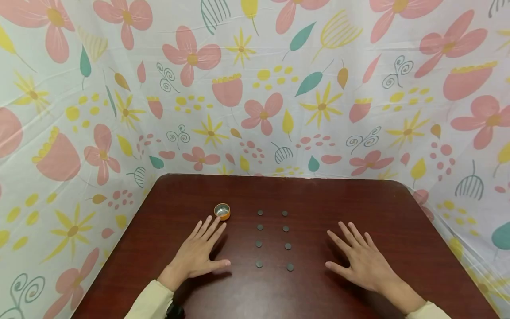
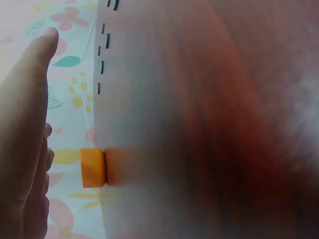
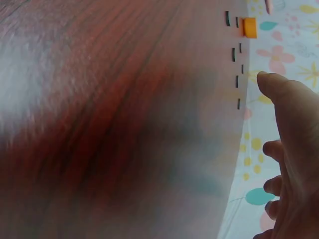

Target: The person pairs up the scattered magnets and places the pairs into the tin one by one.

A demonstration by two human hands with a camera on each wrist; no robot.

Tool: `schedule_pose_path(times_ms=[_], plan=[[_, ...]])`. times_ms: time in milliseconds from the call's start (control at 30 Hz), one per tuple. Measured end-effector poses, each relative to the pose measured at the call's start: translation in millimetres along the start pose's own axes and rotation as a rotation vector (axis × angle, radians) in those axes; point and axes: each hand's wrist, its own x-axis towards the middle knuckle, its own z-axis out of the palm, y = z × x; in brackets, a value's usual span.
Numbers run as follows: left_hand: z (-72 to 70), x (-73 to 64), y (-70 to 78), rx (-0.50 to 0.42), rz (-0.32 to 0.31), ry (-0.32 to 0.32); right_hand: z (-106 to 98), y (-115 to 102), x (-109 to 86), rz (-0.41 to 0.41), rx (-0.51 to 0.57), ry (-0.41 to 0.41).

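Observation:
My left hand (image 1: 196, 254) is spread over the left part of the table, fingers straight, holding nothing. Just beyond its fingertips stands a small round orange container (image 1: 222, 216) with a silvery inside; in the left wrist view the orange container (image 2: 93, 168) shows from the side. Two columns of small dark discs (image 1: 259, 244) lie flat between the hands, several in each. To the right of them, my right hand (image 1: 361, 260) is also spread, with straight fingers and nothing in its grasp. The right wrist view shows its thumb (image 3: 273, 85) extended, with the dark discs (image 3: 233, 55) seen edge-on.
The dark red-brown table (image 1: 255, 297) has a glossy top and rounded far corners. A white cloth (image 1: 255, 133) with pink, yellow and green flower prints hangs behind it and along both sides. A black band (image 1: 175, 311) sits on the left wrist.

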Motion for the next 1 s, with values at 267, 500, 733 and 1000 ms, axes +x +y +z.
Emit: schedule_pose_path(times_ms=[267,500,733,1000], plan=[[-15.4,7.7,2.4,0.041,0.097,0.012,-15.6,2.1,0.6,-0.098,-0.078,0.056],[-21.4,13.9,12.3,-0.004,0.197,-0.058,-22.7,-9.7,7.5,-0.161,-0.029,0.042],[-13.8,23.9,28.1,-0.098,0.289,-0.087,-12.5,-27.9,14.0,-0.199,0.089,0.024],[2.3,36.9,40.0,-0.276,0.283,-0.092,2.8,-45.6,24.7,-0.23,0.212,0.024]])
